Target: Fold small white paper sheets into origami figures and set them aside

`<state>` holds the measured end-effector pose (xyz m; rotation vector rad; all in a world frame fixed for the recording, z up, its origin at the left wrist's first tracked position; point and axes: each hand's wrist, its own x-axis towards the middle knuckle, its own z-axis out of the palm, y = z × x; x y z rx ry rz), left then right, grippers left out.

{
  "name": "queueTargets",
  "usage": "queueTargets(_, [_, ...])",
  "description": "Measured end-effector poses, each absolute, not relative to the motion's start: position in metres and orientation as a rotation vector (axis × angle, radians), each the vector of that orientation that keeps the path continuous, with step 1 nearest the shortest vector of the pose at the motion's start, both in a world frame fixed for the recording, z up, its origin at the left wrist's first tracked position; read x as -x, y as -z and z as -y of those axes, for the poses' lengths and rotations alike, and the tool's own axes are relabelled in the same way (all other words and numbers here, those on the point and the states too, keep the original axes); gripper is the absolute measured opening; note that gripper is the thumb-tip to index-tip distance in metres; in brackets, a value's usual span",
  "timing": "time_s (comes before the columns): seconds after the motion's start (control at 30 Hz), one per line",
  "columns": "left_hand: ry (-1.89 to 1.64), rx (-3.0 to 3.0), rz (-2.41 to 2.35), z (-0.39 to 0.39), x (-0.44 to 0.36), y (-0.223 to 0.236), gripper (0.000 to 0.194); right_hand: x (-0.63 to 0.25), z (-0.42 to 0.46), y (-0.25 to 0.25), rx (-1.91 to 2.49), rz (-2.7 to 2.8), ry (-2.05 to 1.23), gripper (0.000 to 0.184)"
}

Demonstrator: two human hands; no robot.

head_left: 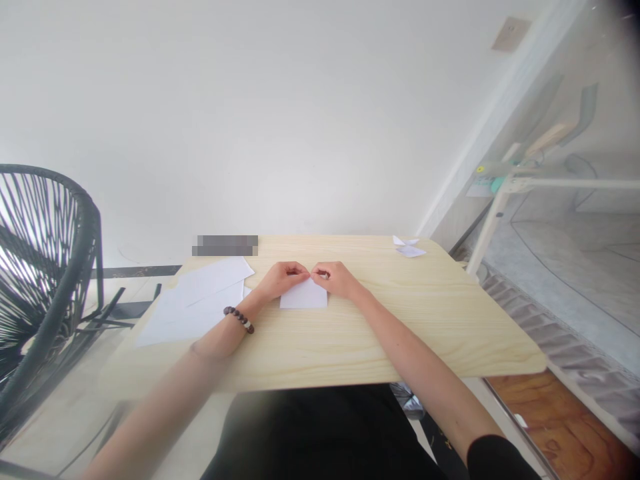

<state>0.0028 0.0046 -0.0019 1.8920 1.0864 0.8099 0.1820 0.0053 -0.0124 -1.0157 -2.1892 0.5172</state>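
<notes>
A small folded white paper (pixel 303 297) lies on the light wooden table (pixel 380 333) in front of me. My left hand (pixel 281 278), with a dark bead bracelet on its wrist, has its fingers curled and pinches the paper's upper edge from the left. My right hand (pixel 336 278) is curled the same way and pinches that upper edge from the right. The fingertips of both hands nearly meet above the middle of the paper.
Several loose white sheets (pixel 195 303) lie on the table's left part. A small folded paper figure (pixel 409 248) sits at the far right corner. A black wire chair (pixel 45 267) stands to the left, a white rack (pixel 505 200) to the right.
</notes>
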Motion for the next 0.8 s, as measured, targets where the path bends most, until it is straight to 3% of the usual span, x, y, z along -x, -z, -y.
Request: queueTargets(0.8, [-0.879,-1.966,-1.183,-0.007,-0.001,0.004,0.032,-0.196,-0.01,0.009,1.095,2.136,-0.599,0.02])
